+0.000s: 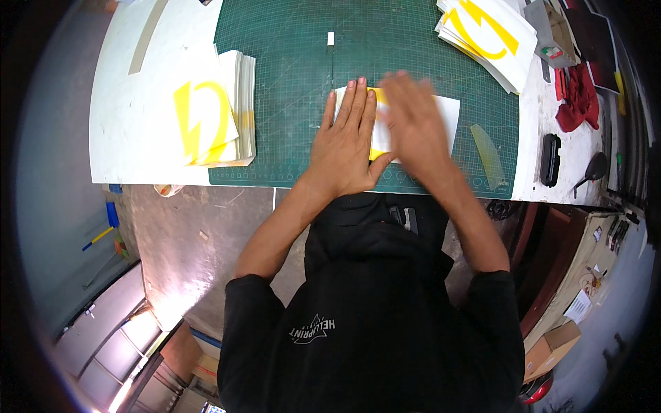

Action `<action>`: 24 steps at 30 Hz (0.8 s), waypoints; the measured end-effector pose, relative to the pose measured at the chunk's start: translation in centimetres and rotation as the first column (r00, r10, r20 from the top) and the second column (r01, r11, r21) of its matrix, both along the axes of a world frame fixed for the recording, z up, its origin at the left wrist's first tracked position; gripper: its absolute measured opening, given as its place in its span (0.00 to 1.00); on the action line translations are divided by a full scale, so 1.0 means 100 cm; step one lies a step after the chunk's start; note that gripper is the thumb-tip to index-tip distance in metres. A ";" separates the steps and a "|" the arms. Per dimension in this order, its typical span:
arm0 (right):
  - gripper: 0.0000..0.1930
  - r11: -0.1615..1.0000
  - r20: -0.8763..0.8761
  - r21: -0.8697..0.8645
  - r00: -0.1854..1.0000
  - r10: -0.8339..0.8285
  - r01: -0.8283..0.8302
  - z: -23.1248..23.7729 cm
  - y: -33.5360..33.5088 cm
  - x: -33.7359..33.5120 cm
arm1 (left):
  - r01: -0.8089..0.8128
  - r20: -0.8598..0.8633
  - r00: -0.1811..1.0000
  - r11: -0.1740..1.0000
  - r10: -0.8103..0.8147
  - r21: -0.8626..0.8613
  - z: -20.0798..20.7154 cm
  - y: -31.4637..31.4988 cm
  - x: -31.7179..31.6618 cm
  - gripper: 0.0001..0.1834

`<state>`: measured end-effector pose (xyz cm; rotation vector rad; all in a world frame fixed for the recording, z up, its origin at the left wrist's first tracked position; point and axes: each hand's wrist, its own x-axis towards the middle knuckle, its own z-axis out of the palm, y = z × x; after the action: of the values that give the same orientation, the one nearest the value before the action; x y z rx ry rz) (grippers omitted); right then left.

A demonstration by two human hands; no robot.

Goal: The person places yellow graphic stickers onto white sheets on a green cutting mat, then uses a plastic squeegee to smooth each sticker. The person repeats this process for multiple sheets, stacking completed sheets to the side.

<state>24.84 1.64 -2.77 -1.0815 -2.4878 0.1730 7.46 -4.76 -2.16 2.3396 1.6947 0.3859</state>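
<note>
A white sheet with a yellow print [446,118] lies near the front edge of a green cutting mat [289,82]. My left hand [346,141] rests flat on the sheet's left part, fingers stretched out and pointing away from me. Over the right part is my right hand [416,124], its fingers extended but blurred by motion; whether its palm presses on the paper I cannot tell. Much of the yellow print is hidden under both hands. Right of the sheet lies a thin, curved, translucent yellowish piece [488,157].
A thick stack of yellow-printed sheets [206,127] stands at the left, overlapping the mat. Another stack [485,34] lies at the far right. Beyond the mat's right edge are a red cloth [578,100], a black case [550,160] and a black spoon-shaped object [595,166].
</note>
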 end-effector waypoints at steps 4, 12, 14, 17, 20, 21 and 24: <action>0.37 0.975 0.042 -0.218 0.998 0.044 -0.034 0.002 -0.015 0.011 | -0.007 0.024 1.000 0.997 0.005 0.076 -0.006 0.003 -0.002 0.54; 0.30 0.952 0.025 -0.080 0.956 -0.294 0.295 0.022 -0.018 0.087 | 0.016 -0.088 0.996 0.997 -0.009 0.073 -0.009 0.004 -0.008 0.57; 0.25 0.872 0.075 0.018 0.869 -0.490 0.490 0.025 -0.042 0.120 | 0.015 -0.089 0.996 0.998 -0.010 0.060 -0.010 0.002 -0.007 0.58; 0.18 0.688 0.005 -0.231 0.708 -0.706 0.688 0.024 -0.063 0.148 | -0.005 -0.114 0.993 0.998 0.011 0.057 -0.007 0.001 -0.006 0.58; 0.14 0.696 -0.419 -0.532 0.564 -0.711 0.482 0.013 -0.066 0.140 | -0.015 -0.109 0.994 0.997 0.023 0.070 -0.006 0.000 -0.002 0.57; 0.14 0.747 -0.581 -0.556 0.474 -0.662 0.364 0.007 -0.064 0.129 | -0.019 -0.105 0.994 0.997 0.027 0.075 -0.006 0.000 -0.002 0.57; 0.15 0.819 -0.567 -0.514 0.615 -0.548 0.256 0.019 -0.051 0.068 | -0.011 -0.118 0.993 0.998 0.018 0.059 -0.008 0.001 -0.002 0.61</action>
<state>31.68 -3.48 -0.88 -1.3897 -1.4906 0.8054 7.29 -4.63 -2.94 2.4377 1.7776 0.3085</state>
